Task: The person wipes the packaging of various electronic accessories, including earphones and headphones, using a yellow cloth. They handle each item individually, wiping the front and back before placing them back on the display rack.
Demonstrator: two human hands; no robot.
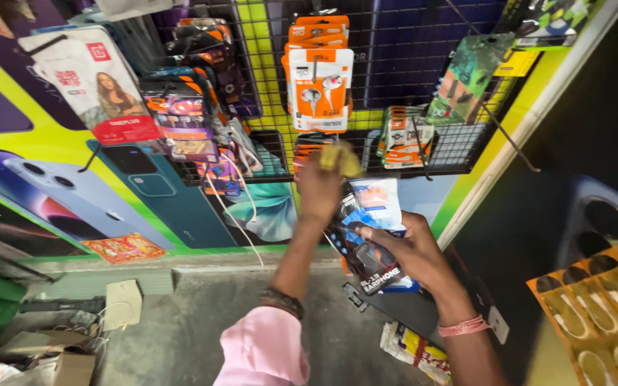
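A: left hand up at the wire rack, fingers pinched on a yellowish cloth, just under the orange earphone packs

B: right hand?

A: curled round a stack of earphone packets below the rack, thumb pressing on top. I'd keep that stack clamped flat while the cloth works the hooks

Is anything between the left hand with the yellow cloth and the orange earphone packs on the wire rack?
Nothing visible. The left hand holds the yellow cloth up just below the orange earphone packs on the wire rack, with no item between. The right hand holds dark earphone packets lower down.
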